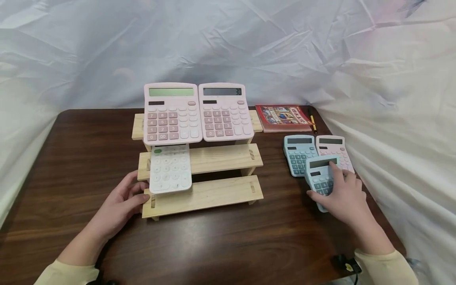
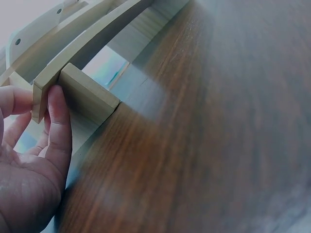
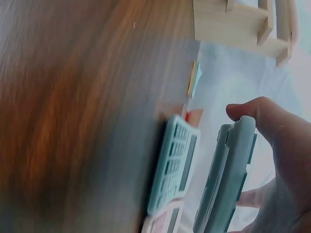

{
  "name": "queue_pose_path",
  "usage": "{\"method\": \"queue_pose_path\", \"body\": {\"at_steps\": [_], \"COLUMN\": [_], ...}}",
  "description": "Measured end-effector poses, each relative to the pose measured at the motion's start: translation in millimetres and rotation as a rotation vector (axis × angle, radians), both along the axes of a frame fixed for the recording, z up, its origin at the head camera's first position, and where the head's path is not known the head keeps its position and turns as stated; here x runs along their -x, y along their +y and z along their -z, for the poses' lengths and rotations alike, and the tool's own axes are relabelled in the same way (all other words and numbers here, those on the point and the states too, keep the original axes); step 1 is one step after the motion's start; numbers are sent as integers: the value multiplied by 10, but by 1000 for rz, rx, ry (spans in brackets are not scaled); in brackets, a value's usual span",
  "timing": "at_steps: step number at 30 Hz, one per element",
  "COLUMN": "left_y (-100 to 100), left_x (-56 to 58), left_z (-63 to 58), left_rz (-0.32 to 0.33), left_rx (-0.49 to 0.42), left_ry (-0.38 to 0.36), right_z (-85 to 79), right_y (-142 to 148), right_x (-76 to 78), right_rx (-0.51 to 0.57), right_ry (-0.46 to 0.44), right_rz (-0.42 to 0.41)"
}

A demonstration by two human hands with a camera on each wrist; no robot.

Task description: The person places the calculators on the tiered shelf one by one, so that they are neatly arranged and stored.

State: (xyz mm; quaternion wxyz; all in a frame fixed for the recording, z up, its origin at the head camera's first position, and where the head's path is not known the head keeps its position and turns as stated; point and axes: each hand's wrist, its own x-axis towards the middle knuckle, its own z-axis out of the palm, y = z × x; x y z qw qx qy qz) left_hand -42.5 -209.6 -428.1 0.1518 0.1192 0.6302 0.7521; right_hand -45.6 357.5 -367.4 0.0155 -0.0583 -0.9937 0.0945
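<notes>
My cameras show two pink calculators (image 1: 172,113) on top of the wooden stand (image 1: 211,196) and a white calculator (image 1: 170,170) lower on it; that part looks done. The left fingers (image 1: 137,200) pinch the stand's left end. Right of the stand, the right fingers (image 1: 337,176) grip a blue calculator (image 1: 320,180). Another blue calculator (image 1: 299,152) and a third pink calculator (image 1: 334,148) lie there on the counter (image 1: 228,241). I guess these three are left.

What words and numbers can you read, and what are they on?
"30": screen of the right pink calculator, top shelf.
"7 8 9", "4 5 6", "1 2 3", "0 00 .": keys of it and the left pink calculator.
Too small or blurred: their paler keys, and writing on the red book, white calculator, two blue calculators and other pink calculator.
</notes>
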Motion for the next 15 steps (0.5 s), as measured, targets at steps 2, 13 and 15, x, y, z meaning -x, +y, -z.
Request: {"method": "queue_pose_path", "body": {"at_steps": [2,13,15], "left_y": [6,6,7], "left_x": [5,14,11], "left_z": [6,3,5], "left_rz": [0,-10,-13], "left_rx": [3,27,27], "left_ry": [-3,-10,-16], "right_z": [11,-69,-86], "right_y": [-34,-262,-330], "right_x": [-3,127,167], "right_rx": [-3,45,64], "right_ry": [13,32,40], "right_rz": [-21,-88,-111]}}
